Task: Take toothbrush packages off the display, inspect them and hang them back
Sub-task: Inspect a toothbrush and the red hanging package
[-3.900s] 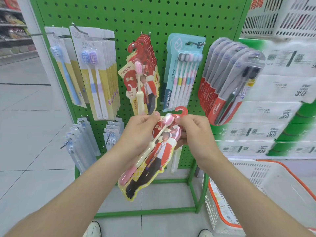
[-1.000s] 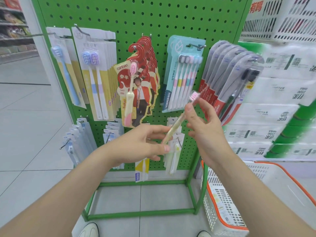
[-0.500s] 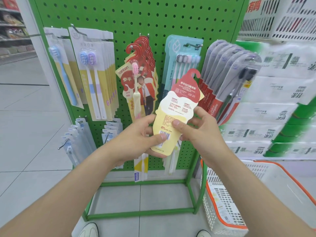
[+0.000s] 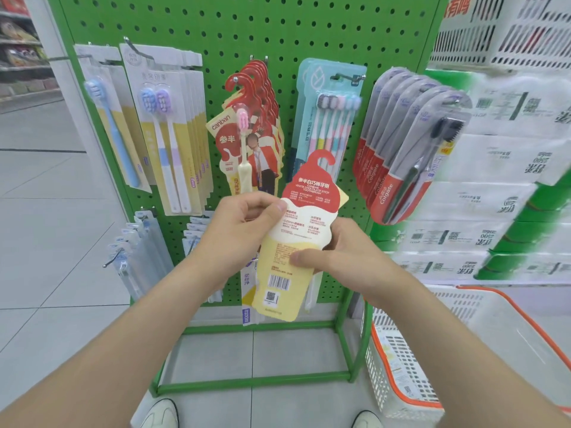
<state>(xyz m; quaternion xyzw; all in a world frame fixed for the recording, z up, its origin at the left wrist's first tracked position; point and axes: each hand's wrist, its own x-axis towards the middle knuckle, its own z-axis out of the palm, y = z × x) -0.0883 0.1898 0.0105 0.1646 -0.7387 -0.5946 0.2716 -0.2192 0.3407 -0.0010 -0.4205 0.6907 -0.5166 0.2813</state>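
- Between your two hands, in front of the green pegboard display (image 4: pixel 247 32), you hold one red-and-cream card toothbrush package (image 4: pixel 304 223), its printed back and barcode facing you.
- Its long axis runs close to upright. The red hook cut-out (image 4: pixel 321 159) is at the top, leaning a little to your right, and the barcode end hangs low.
- Your left hand (image 4: pixel 244 223) pinches the upper left edge, thumb on the face and fingers curled behind.
- Your right hand (image 4: pixel 346 254) grips lower down on the right edge, thumb laid across the cream part.
- The row of matching red hook-topped packages (image 4: pixel 262 112) hangs on a metal peg (image 4: pixel 236 78), up and to the left of the held package's hook and further back.
- Your left hand is the nearer one to that peg, so re-hanging likely means lifting the hook end up, leftward and away from you.
- The front package of the row covers most of the peg, and only its tip shows as a place to catch the hook.
- Low on your right, beside the display's frame, sits a white slotted basket with an orange rim (image 4: pixel 509 307). Only its walls and pale floor show.
- High on the right are white slotted crates (image 4: pixel 509 26); you cannot tell what they hold.
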